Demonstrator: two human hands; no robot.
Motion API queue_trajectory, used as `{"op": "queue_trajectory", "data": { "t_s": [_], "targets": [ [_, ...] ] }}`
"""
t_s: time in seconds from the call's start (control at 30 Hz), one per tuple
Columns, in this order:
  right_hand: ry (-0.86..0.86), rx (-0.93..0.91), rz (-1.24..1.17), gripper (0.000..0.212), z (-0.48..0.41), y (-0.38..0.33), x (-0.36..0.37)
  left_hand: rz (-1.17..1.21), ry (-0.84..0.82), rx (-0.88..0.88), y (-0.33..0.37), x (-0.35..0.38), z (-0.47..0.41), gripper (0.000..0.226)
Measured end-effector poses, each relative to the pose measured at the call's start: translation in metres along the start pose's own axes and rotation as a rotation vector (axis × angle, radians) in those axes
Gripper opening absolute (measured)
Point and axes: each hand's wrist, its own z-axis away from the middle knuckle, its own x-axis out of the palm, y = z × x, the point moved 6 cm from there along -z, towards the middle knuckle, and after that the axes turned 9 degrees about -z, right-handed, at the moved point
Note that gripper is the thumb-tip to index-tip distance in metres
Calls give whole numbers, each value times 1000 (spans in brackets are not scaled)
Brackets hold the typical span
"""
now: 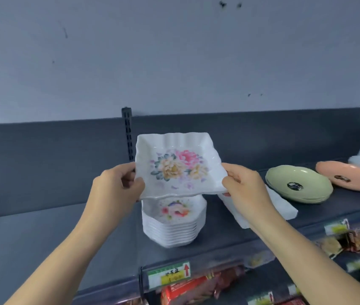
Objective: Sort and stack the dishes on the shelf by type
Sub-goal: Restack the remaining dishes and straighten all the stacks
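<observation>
Both hands up at the top shelf [42, 238]. Left hand [117, 188] and right hand [245, 188] each pinch an opposite edge of a square floral plate [179, 166], thumbs on top, fingers curled beneath; the plate tilts toward the camera.

- Directly under the fingers: a stack of matching floral dishes [172, 225] standing on the shelf, its top partly hidden by the held plate.
- Just past the right fingers, outward: a flat white rectangular dish [282, 208], partly hidden by the wrist.
- Further right: stacked green oval plates [300, 183], then a pink plate [348, 176]; each carries a dark sticker, unreadable.
- Behind the left fingertips: a slotted black upright [127, 124].

Shelf and back panel dark grey; grey wall above, scuffed. Below the hands, a green-yellow price label [169, 275] with a red up-arrow, text blurred; red packets [188, 289] beneath.
</observation>
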Motion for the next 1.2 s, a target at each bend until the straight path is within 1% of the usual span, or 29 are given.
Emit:
{"op": "queue_trajectory", "data": {
  "t_s": [0.1,0.2,0.27,0.33,0.37,0.43,0.5,0.53,0.6,0.73,0.83,1.0,1.1,1.2],
  "targets": [
    [17,4,35,28,-14,25,-57,-19,-5,31,49,43,-2,12],
    [57,34,63,27,-28,52,-106,-29,-40,45,85,88,-1,14],
    [82,74,79,27,-35,72,-131,-20,-94,18,99,120,0,18],
    [86,94,96,36,-41,89,-150,3,-142,-12,108,151,3,20],
    [91,106,98,36,-43,99,-158,1,-163,-24,113,165,4,19],
    [95,150,94,28,-46,120,-170,-17,-185,-46,120,188,8,19],
    [77,191,102,16,-47,139,-177,-29,-201,-64,124,207,13,21],
    [60,198,112,15,-47,147,-178,-37,-214,-71,124,216,15,23],
    [30,209,124,19,-47,161,-178,-49,-250,-83,122,231,19,26],
    [-19,257,128,17,-47,184,-172,-63,-311,-117,112,252,23,26],
    [-52,235,130,22,-52,190,-168,-71,-326,-132,107,262,24,30],
    [-119,266,161,22,-55,204,-165,-184,-379,-132,100,277,28,34],
    [-105,254,171,22,-57,206,-165,-226,-415,-149,100,279,33,28],
    [-125,235,223,27,-60,205,-165,-386,-347,-80,108,265,33,20]
  ]
}}
